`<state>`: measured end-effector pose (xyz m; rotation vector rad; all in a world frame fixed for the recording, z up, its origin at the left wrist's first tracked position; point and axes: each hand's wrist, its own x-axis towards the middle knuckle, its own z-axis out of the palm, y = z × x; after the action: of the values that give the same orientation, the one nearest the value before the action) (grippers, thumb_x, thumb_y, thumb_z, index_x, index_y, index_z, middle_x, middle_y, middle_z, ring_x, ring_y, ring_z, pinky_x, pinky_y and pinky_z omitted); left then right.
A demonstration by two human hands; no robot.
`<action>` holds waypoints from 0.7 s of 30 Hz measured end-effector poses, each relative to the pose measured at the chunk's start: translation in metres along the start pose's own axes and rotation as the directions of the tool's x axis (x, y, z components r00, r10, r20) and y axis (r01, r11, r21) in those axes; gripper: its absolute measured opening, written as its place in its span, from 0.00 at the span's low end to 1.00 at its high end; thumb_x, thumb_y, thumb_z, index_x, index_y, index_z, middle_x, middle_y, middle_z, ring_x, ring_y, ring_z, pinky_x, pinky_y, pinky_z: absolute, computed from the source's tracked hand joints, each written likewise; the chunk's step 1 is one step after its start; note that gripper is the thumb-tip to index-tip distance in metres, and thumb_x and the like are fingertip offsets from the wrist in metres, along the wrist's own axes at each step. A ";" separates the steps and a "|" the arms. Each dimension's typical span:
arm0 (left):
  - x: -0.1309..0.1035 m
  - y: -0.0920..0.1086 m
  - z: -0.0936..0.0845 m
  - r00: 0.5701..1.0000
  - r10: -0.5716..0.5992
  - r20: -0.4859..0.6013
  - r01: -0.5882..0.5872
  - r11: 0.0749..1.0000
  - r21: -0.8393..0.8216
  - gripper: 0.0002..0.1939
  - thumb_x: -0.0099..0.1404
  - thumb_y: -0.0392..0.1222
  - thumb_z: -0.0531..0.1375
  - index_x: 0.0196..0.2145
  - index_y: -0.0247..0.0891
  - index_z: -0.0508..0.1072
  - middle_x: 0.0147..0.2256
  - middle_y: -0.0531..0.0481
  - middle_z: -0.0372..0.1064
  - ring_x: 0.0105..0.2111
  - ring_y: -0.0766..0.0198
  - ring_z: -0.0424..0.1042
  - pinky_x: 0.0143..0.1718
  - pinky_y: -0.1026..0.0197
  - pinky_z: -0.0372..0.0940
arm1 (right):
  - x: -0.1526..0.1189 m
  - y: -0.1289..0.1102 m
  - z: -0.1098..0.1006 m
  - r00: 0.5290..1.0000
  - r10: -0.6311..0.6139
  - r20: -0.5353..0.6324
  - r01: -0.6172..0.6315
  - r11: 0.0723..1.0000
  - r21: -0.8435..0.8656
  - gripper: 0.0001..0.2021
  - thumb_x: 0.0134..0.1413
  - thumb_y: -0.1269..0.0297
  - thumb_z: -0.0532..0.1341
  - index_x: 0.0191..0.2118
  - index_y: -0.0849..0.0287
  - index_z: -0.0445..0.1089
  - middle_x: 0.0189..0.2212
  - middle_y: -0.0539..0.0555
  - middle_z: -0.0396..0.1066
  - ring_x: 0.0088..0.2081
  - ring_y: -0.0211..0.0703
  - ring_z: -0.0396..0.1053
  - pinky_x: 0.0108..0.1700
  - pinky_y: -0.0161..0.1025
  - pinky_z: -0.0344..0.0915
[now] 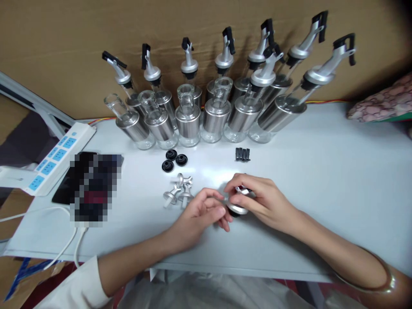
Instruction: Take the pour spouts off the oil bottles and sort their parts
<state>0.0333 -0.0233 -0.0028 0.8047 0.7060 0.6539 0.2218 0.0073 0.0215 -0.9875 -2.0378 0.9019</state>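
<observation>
My right hand [265, 201] holds a silver pourer spout [236, 209] with a black stopper at its base; the fingers cover much of it. Beside it is my left hand [202, 214], its fingers loosely curled and apart, with nothing visible in them. The left fingertips are close to the spout; whether they touch it I cannot tell. Left of my hands lie three loose silver spouts [170, 196]. Behind those sit three black rubber stoppers [181, 160]. Several small black levers [242, 154] lie in a row beyond my right hand.
Glass bottles with steel sleeves [188, 122] stand in two rows along the cardboard wall [206, 17], some topped with pourers and some bare-necked. At left are a white power strip [54, 159], phones [77, 171] and a white cable [69, 244]. A patterned cloth item [383, 101] lies far right.
</observation>
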 end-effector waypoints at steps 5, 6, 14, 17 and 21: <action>-0.001 0.002 0.000 0.998 -0.061 0.030 0.060 0.998 0.035 0.28 0.56 0.51 0.67 0.48 0.38 0.61 0.25 0.60 0.60 0.21 0.75 0.56 0.25 0.66 0.51 | -0.001 -0.005 0.006 0.999 0.036 -0.007 -0.036 0.999 -0.006 0.17 0.61 0.49 0.57 0.32 0.58 0.72 0.23 0.50 0.75 0.22 0.35 0.70 0.25 0.30 0.63; 0.000 0.003 0.000 0.997 -0.067 0.038 0.066 0.997 0.047 0.27 0.57 0.52 0.66 0.47 0.38 0.61 0.24 0.61 0.58 0.20 0.75 0.53 0.23 0.66 0.48 | -0.002 -0.006 0.008 0.999 0.035 -0.017 -0.035 0.999 0.002 0.17 0.61 0.49 0.57 0.33 0.58 0.72 0.24 0.50 0.76 0.23 0.35 0.71 0.26 0.30 0.64; -0.002 0.009 0.002 0.994 -0.090 0.062 0.075 0.973 0.220 0.21 0.63 0.59 0.58 0.39 0.36 0.64 0.21 0.61 0.54 0.19 0.73 0.53 0.23 0.65 0.50 | -0.004 -0.008 0.014 0.985 0.025 -0.171 -0.024 1.000 0.007 0.08 0.59 0.58 0.62 0.34 0.58 0.71 0.27 0.50 0.76 0.26 0.36 0.72 0.28 0.30 0.67; -0.005 0.008 0.002 0.997 -0.062 0.055 0.041 0.945 0.324 0.23 0.67 0.61 0.51 0.33 0.36 0.64 0.20 0.58 0.57 0.21 0.71 0.57 0.26 0.63 0.54 | -0.005 -0.007 0.012 0.984 0.011 -0.176 -0.010 1.000 0.010 0.03 0.59 0.64 0.63 0.36 0.57 0.71 0.30 0.51 0.75 0.28 0.37 0.72 0.30 0.32 0.69; -0.004 0.002 0.000 1.000 0.024 0.015 -0.027 0.977 0.211 0.25 0.68 0.64 0.46 0.36 0.37 0.62 0.25 0.53 0.65 0.24 0.67 0.64 0.31 0.61 0.58 | -0.004 -0.004 0.004 0.986 -0.061 -0.154 0.058 0.998 -0.024 0.07 0.63 0.71 0.56 0.43 0.57 0.69 0.38 0.56 0.75 0.39 0.41 0.74 0.40 0.37 0.72</action>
<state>0.0305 -0.0257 0.0001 1.0141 0.7638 0.6028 0.2191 0.0014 0.0217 -0.9711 -1.9378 0.7526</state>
